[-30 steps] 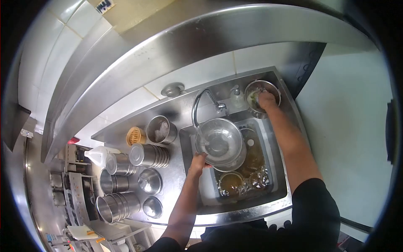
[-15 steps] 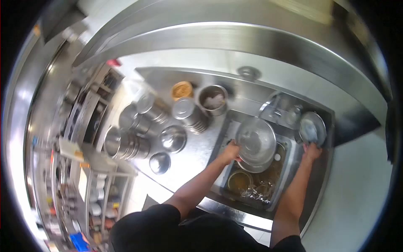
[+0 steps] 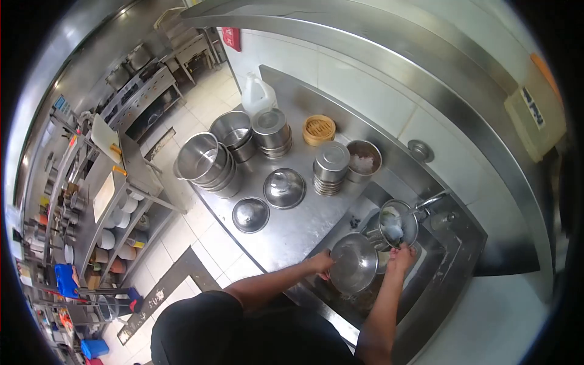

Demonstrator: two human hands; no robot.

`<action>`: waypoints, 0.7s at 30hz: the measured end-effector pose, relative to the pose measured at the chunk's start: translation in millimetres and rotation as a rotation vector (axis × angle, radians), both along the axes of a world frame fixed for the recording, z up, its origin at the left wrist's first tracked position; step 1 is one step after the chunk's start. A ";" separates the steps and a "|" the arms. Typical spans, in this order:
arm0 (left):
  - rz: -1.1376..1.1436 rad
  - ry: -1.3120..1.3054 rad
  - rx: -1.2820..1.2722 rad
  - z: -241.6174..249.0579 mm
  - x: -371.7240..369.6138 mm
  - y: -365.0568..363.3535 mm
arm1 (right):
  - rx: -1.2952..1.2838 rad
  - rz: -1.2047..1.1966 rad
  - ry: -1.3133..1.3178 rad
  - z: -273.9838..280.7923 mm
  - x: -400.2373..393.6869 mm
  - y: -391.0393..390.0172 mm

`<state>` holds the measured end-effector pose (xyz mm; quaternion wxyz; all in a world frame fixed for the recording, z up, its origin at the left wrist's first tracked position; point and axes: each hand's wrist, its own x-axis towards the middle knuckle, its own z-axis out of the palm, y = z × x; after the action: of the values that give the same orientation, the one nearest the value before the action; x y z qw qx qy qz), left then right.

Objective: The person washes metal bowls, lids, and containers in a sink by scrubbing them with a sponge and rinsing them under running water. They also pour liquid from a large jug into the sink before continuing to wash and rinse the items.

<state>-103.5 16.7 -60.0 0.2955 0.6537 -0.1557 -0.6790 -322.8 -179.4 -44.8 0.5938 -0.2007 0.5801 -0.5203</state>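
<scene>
My left hand (image 3: 320, 264) grips the rim of a wide metal bowl (image 3: 353, 264), which is tilted over the sink (image 3: 420, 292). Its fingers are closed on the left edge of the bowl. My right hand (image 3: 401, 257) is closed on the near rim of a smaller metal pot (image 3: 411, 226) with something whitish and a bit of green inside. That pot is beneath the faucet (image 3: 433, 201), close to the bowl's upper right side. Below the bowl, the bottom of the sink is mostly hidden.
Left of the sink stand stacked metal pots (image 3: 204, 159), two domed lids (image 3: 284, 188), lidded canisters (image 3: 332, 159), a bamboo steamer (image 3: 319, 129), a pot with white contents (image 3: 363, 162) and a plastic jug (image 3: 258, 95). A metal hood edge (image 3: 389, 58) arches above.
The view has turned, showing more of the room at left. My right hand has brought the smaller pot from the sink's right end to under the faucet, beside the bowl.
</scene>
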 end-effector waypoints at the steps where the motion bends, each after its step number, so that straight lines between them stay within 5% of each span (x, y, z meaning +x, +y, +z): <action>1: 0.014 0.009 -0.019 -4.5 0.4 3.3 | 0.025 0.023 -0.002 3.6 8.6 0.0; 21: 0.005 0.083 -0.195 -3.3 35.4 7.5 | -0.063 -0.074 -0.031 40.3 29.7 13.9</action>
<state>-68.1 24.2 -63.3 0.3659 0.5935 -0.2071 -0.6863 -293.1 -165.6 -4.4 0.5765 -0.1896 0.5610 -0.5630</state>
